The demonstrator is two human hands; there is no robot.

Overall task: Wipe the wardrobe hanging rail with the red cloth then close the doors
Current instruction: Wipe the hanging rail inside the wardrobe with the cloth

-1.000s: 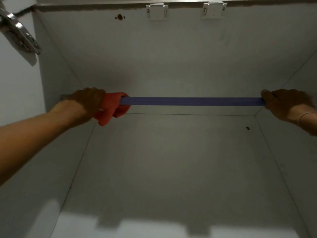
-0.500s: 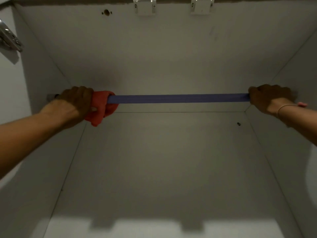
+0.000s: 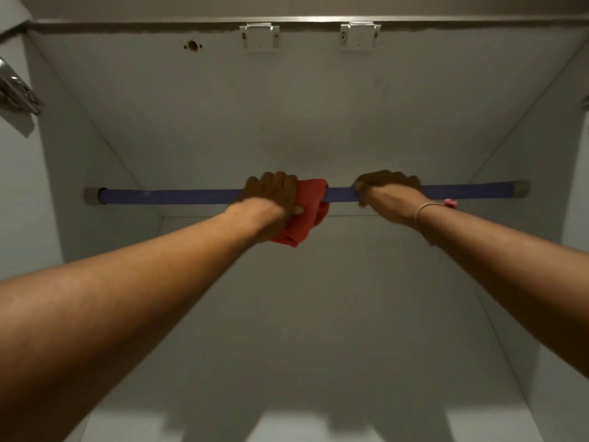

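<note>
A blue hanging rail (image 3: 172, 196) runs across the white wardrobe from a grey socket on the left wall to one on the right wall. The red cloth (image 3: 307, 212) is wrapped over the rail near its middle, with a loose corner hanging below. My left hand (image 3: 271, 199) grips the cloth around the rail. Just to the right of the cloth, my right hand (image 3: 387, 194) is closed on the bare rail; a thin bracelet sits on that wrist.
White side walls, back panel and top panel (image 3: 302, 106) enclose the space. Two metal brackets (image 3: 259, 36) sit on the top panel near its front edge, beside a drilled hole (image 3: 192, 45). A door hinge (image 3: 17, 89) sticks out at the left edge.
My left hand has slid the red cloth from the rail's left end to its middle. My right hand has moved from the right end inward, close to the cloth.
</note>
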